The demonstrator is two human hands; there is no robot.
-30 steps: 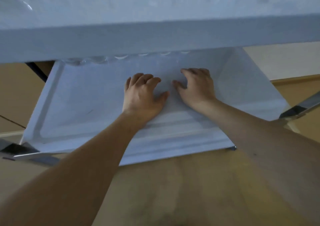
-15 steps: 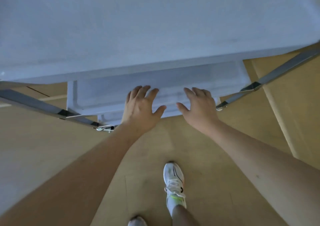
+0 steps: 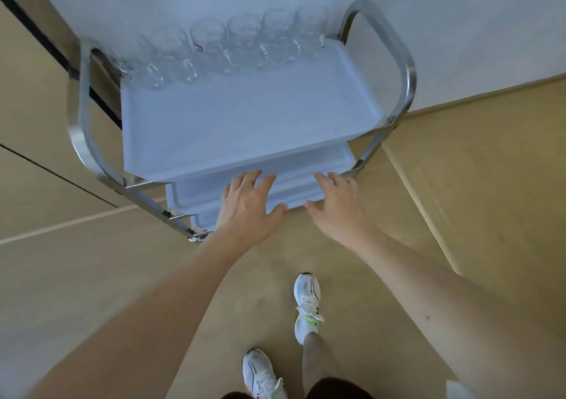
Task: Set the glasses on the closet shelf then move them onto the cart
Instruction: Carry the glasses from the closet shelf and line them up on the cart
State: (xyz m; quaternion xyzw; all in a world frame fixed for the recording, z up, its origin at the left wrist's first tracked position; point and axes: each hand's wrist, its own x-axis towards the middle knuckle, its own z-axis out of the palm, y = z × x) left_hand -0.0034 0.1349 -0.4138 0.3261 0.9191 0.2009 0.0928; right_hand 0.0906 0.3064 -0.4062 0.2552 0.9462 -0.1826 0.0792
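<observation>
Both my left hand (image 3: 248, 204) and right hand (image 3: 338, 207) hang spread and empty just before the cart (image 3: 245, 129), whose top shelf holds the glasses (image 3: 226, 46) along its far edge, so I judge no move remains.

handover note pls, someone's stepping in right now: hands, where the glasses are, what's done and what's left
Left hand: open, holding nothing, in front of the cart's lower trays.
Right hand: open, holding nothing, beside it.
Glasses: in a row along the far edge of the cart's top tray, next to the wall.
Done: the glasses in view are on the cart.
Left: none visible; the closet shelf is out of view, so check it for leftovers.
</observation>
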